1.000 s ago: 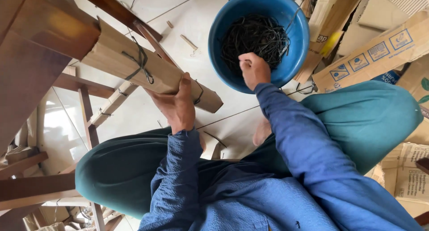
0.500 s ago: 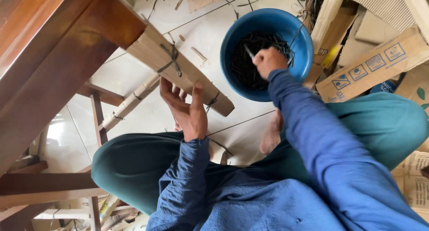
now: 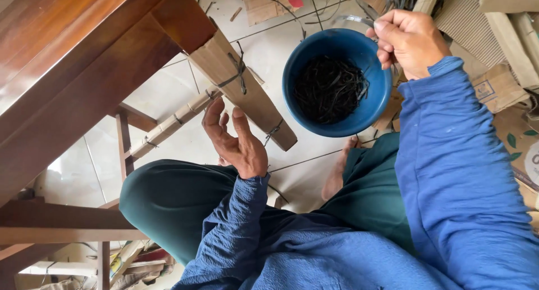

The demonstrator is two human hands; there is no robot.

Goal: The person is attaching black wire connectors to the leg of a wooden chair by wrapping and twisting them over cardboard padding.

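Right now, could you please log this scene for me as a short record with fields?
Left hand: open, palm up, empty, beside the cardboard-wrapped table leg
Right hand: fingers closed in a pinch above the blue bowl; contents unclear
Bowl contents: tangle of thin dark ties
Leg wrapping: bound with dark ties
Posture: seated on tiled floor, knees bent
Nearby: cardboard pieces to the right

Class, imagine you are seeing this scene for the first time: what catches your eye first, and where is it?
A bright blue bowl of dark strands sits on the floor, upper middle. The right hand is closed just above its rim. The open left hand reaches toward a cardboard-wrapped table leg tied with dark ties.
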